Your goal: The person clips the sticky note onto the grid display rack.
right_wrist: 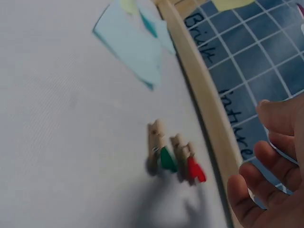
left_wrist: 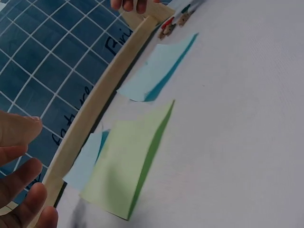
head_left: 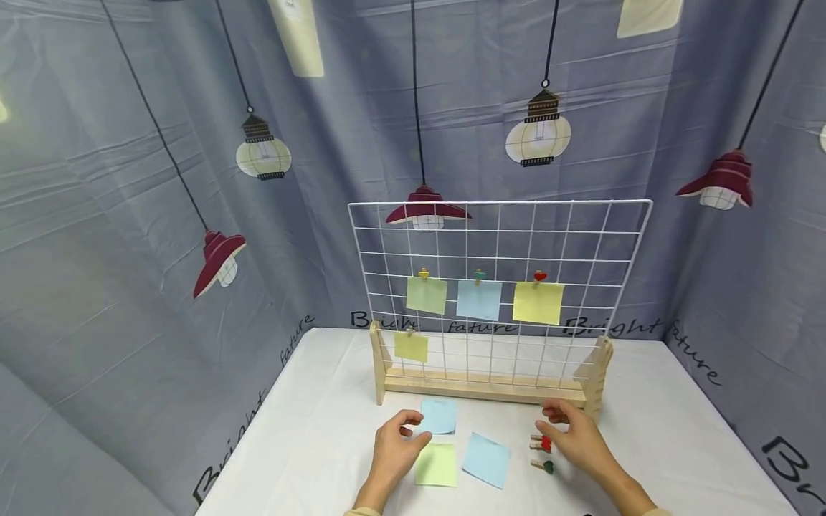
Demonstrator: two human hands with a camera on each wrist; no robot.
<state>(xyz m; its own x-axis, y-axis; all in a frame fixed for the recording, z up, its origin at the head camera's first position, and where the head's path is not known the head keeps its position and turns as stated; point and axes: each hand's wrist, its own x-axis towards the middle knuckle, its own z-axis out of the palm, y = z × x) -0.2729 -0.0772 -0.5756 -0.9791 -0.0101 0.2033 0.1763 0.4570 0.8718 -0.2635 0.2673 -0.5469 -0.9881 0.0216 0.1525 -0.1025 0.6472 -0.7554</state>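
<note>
Head view: the green clip (head_left: 543, 466) lies on the table (head_left: 310, 459) at lower right of centre. The green note (head_left: 437, 467) and the tilted blue note (head_left: 487, 461) lie side by side at bottom centre, apart. The left hand (head_left: 395, 446), left of the green note, is empty, fingers loosely bent, thumb apart. The red clips (head_left: 540, 443) lie just beyond the green clip. The right hand (head_left: 576, 436), near these clips, is likewise empty, fingers relaxed, thumb apart from them. A smaller blue note (head_left: 439, 416) lies beyond the green note. Behind it, the wooden stand (head_left: 484, 388) supports a white grid (head_left: 500, 202) at right of centre. One small yellow note (head_left: 411, 347) hangs low on the grid; three further notes hang above, each under a clip. A lamp-print curtain (head_left: 161, 143) fills the background.
</note>
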